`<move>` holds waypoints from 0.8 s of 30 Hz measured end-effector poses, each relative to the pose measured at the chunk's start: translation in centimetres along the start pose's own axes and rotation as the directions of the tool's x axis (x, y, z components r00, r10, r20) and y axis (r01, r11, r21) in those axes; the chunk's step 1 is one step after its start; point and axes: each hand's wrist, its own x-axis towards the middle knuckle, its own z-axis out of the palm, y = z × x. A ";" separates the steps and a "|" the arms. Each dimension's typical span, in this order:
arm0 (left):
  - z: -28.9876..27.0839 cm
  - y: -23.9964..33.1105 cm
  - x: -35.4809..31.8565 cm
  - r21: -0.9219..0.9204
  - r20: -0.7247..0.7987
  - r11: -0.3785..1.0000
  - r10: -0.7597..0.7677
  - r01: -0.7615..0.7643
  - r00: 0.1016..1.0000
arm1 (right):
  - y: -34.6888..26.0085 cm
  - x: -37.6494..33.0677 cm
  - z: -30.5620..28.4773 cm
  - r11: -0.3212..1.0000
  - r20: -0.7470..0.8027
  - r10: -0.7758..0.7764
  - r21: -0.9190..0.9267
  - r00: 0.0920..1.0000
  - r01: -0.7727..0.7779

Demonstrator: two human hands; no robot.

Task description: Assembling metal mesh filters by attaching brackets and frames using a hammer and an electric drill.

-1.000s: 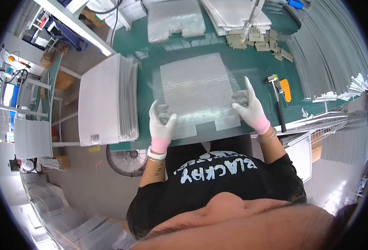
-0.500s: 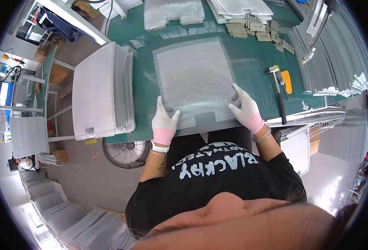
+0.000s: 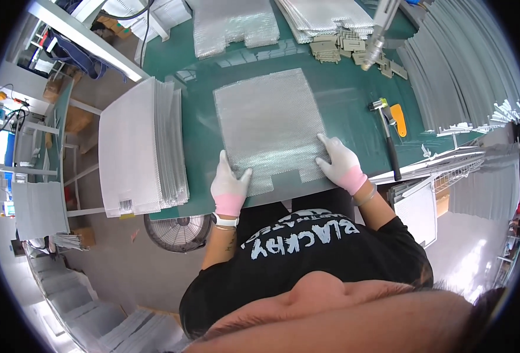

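Two gloved hands, left (image 3: pixel 229 183) and right (image 3: pixel 339 163), press open fingers flat on one mesh sheet (image 3: pixel 266 120), hammer (image 3: pixel 388 136) at three o'clock.

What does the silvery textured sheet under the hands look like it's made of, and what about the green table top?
The silvery textured sheet looks like thin metal mesh or embossed foil: a fine grid pattern with bright glints, though shiny plastic is possible. The green table top looks like a matte rubber or vinyl mat, with only soft reflections. Both gloved hands, left and right, press it flat.
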 end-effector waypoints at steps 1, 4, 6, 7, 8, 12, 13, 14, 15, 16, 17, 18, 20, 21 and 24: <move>-0.3 0.1 0.2 -0.004 0.028 0.999 -0.048 0.048 0.998 | -0.1 0.2 -0.4 1.000 0.029 0.010 -0.021 1.000 -0.009; -0.8 -0.6 1.1 0.137 -0.001 0.990 -0.044 0.043 0.999 | 0.0 3.4 -4.1 0.995 0.254 -0.007 -0.091 0.967 0.031; -1.0 -1.1 2.1 0.171 0.045 0.978 0.116 -0.122 0.992 | 1.9 8.1 -6.3 0.984 0.203 -0.152 0.121 0.967 0.129; -0.9 -1.5 2.6 0.200 0.105 0.938 0.268 -0.284 0.958 | 3.1 11.8 -6.8 0.941 0.037 -0.325 0.112 0.945 0.319; 0.3 -2.9 3.0 0.155 0.164 0.944 0.266 -0.291 0.950 | 1.8 16.5 -8.6 0.964 0.130 -0.265 0.043 0.956 0.261; -0.1 -0.7 5.6 0.195 0.202 0.930 0.273 -0.312 0.941 | 4.5 31.8 -9.2 0.900 -0.331 0.321 -0.185 0.887 -0.394; -0.5 -0.6 5.7 0.220 0.244 0.927 0.248 -0.303 0.938 | 4.1 33.1 -9.2 0.903 -0.337 0.311 -0.186 0.889 -0.387; -0.7 -0.3 5.6 0.243 0.286 0.923 0.225 -0.298 0.931 | 4.0 34.1 -9.2 0.858 -0.285 0.405 -0.211 0.869 -0.468; -1.0 0.1 5.4 0.240 0.279 0.922 0.232 -0.302 0.932 | 4.1 34.8 -9.4 0.803 -0.236 0.498 -0.239 0.834 -0.547; -1.3 0.4 5.2 0.192 0.153 0.934 0.276 -0.302 0.949 | 5.1 35.7 -9.6 0.800 -0.210 0.501 -0.257 0.839 -0.542; -1.9 0.4 4.7 0.146 0.019 0.943 0.299 -0.299 0.954 | 4.3 35.9 -10.5 0.805 -0.212 0.494 -0.256 0.843 -0.535; -2.4 0.3 4.3 0.120 -0.055 0.951 0.295 -0.287 0.954 | 3.7 36.0 -11.9 0.859 -0.230 0.448 -0.158 0.864 -0.488; -2.6 -0.6 3.0 0.053 -0.133 0.965 0.263 -0.258 0.956 | 2.8 35.7 -14.2 0.896 -0.346 0.439 0.093 0.830 -0.435; -2.5 -0.8 2.6 0.008 -0.164 0.968 0.250 -0.252 0.954 | 3.0 35.6 -14.2 0.897 -0.347 0.436 0.091 0.831 -0.433; -1.5 -0.3 2.8 -0.106 -0.194 0.941 0.297 -0.321 0.935 | 6.6 35.3 -12.9 0.901 -0.350 0.339 -0.145 0.873 -0.408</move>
